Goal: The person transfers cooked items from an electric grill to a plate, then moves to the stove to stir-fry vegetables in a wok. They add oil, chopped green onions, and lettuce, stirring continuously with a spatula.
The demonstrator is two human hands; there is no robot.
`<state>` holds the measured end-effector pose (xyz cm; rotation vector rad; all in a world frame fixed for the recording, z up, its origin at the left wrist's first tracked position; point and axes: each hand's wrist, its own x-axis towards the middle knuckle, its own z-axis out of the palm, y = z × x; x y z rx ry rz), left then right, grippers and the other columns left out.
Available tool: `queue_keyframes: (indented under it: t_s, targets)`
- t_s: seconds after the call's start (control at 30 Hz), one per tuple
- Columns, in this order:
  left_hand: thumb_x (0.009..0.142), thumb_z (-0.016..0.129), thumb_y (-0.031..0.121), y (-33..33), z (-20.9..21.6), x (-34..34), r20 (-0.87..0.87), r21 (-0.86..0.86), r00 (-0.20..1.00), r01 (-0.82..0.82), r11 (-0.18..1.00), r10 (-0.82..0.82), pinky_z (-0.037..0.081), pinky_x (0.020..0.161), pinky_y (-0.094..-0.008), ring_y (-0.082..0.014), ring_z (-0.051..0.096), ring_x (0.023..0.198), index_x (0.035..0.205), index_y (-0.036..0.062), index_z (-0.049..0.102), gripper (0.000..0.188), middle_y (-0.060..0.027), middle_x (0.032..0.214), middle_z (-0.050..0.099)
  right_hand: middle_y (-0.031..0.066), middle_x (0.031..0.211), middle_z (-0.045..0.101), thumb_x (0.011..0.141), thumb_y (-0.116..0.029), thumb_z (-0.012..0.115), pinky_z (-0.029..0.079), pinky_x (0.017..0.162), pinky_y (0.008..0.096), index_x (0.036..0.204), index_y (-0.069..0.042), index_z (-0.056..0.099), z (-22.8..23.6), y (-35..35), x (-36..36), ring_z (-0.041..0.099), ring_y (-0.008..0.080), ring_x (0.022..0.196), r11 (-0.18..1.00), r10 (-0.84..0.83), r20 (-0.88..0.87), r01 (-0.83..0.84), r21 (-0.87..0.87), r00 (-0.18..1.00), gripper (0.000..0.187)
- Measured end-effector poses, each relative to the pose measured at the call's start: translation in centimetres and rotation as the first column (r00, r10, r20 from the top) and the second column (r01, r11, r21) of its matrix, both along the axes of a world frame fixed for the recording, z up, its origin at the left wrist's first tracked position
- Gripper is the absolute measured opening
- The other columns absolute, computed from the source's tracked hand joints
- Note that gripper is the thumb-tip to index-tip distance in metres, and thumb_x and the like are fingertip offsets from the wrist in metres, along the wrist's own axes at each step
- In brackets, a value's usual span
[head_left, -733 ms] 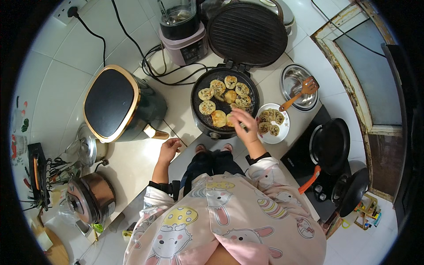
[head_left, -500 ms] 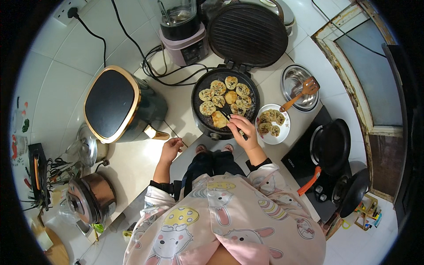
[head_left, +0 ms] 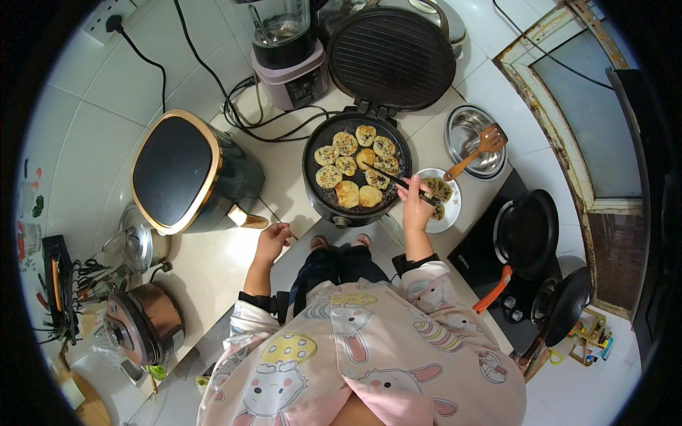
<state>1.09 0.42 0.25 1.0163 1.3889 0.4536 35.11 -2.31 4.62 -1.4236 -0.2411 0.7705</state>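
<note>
Chopsticks [head_left: 398, 182] are held in my right hand [head_left: 415, 207], its fingers closed round them at the pan's right front edge. Their tips reach in among several small round pancakes flecked with green and orange, near the golden middle one [head_left: 365, 157]. I cannot tell whether they touch it. Two browned pancakes [head_left: 370, 197] lie side by side at the front of the black electric griddle [head_left: 310, 186], whose ridged lid [head_left: 391, 60] stands open. My left hand [head_left: 271, 243] is loosely closed by the counter's front edge, with nothing visible in it.
Right of the griddle, a white plate [head_left: 455, 207] holds more pancakes. Behind it a wooden slotted spatula [head_left: 469, 162] lies across a steel bowl [head_left: 455, 128]. A dark air fryer [head_left: 245, 174] stands left, a blender [head_left: 290, 74] behind. Frying pans [head_left: 529, 234] sit on the right-hand stove.
My right hand has moved right, uncovering a browned front pancake. The chopstick tips have shifted from the front pancakes to the middle. My left hand stays near the counter edge.
</note>
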Motion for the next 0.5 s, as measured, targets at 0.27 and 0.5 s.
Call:
queue_keyframes:
  t_s: [0.27,0.5]
  targets:
    - [0.092,0.056,0.014,0.0,0.2,-0.4,-0.001,0.0,1.0,0.006,1.0,-0.006,0.048,0.062,-0.0259,-0.0136,0.059,0.072,0.109,-0.0048,0.059,0.026,-0.0083,0.087,0.065,0.0174,0.1,0.062,0.095,-0.04,0.049,0.053,0.083,0.0335,0.099,0.003,0.052,-3.8,0.7,0.9,0.064,0.0289,0.095,0.982,-0.162,-0.434,0.189,0.021,0.886,0.043]
    - [0.091,0.057,0.014,0.0,-0.2,-0.4,-0.01,-0.007,1.0,0.014,1.0,-0.014,0.048,0.062,-0.0256,-0.0133,0.059,0.072,0.109,-0.0049,0.059,0.026,-0.0085,0.087,0.065,0.0154,0.102,0.06,0.095,-0.044,0.048,0.049,0.09,0.0341,0.104,0.001,0.049,-5.3,2.4,1.5,0.061,0.0276,0.1,0.987,-0.096,-0.431,0.142,0.075,0.897,0.046]
